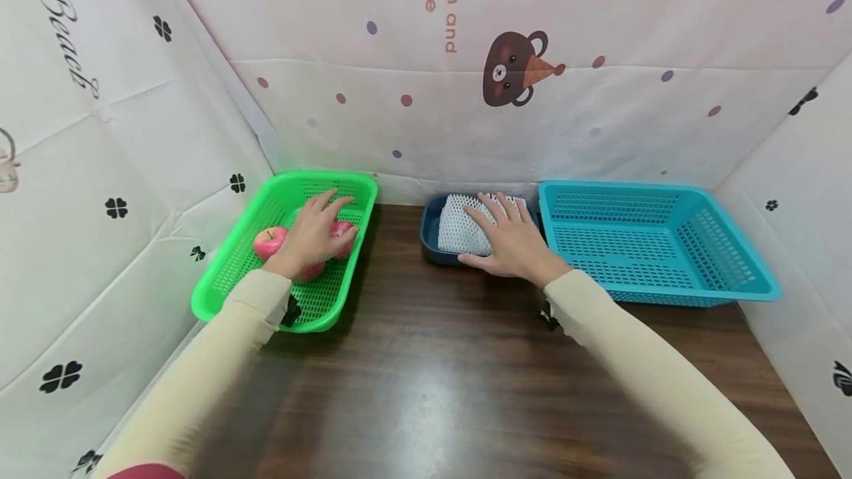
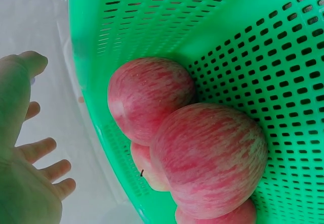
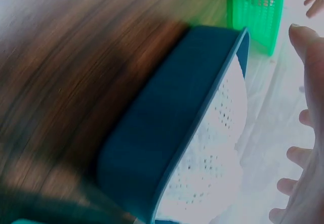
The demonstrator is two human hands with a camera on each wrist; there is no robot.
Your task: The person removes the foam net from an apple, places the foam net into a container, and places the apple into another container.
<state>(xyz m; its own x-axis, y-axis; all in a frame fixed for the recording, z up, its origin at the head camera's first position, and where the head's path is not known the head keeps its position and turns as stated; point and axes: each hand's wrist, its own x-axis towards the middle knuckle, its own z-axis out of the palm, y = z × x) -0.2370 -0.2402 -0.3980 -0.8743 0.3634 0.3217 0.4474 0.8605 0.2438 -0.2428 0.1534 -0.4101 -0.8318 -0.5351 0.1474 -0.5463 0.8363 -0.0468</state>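
My left hand (image 1: 310, 236) is over the green basket (image 1: 229, 265) with its fingers apart and relaxed. Below it lie several red apples (image 1: 269, 242), some partly hidden by the hand. The left wrist view shows these apples (image 2: 210, 155) clustered against the basket wall, while the left hand (image 2: 30, 183) holds nothing. Over a small dark blue tray (image 3: 157, 107) my right hand (image 1: 512, 242) is spread, its fingers overlapping the white foam fruit nets (image 1: 459, 231) in the head view. In the right wrist view the right hand (image 3: 311, 133) appears above these nets, gripping none.
A light blue perforated basket (image 1: 619, 250) stands right of the tray, close to its side. All the containers rest on a dark wooden table (image 1: 426, 361). White printed sheets (image 1: 399, 131) form walls at the back and both sides.
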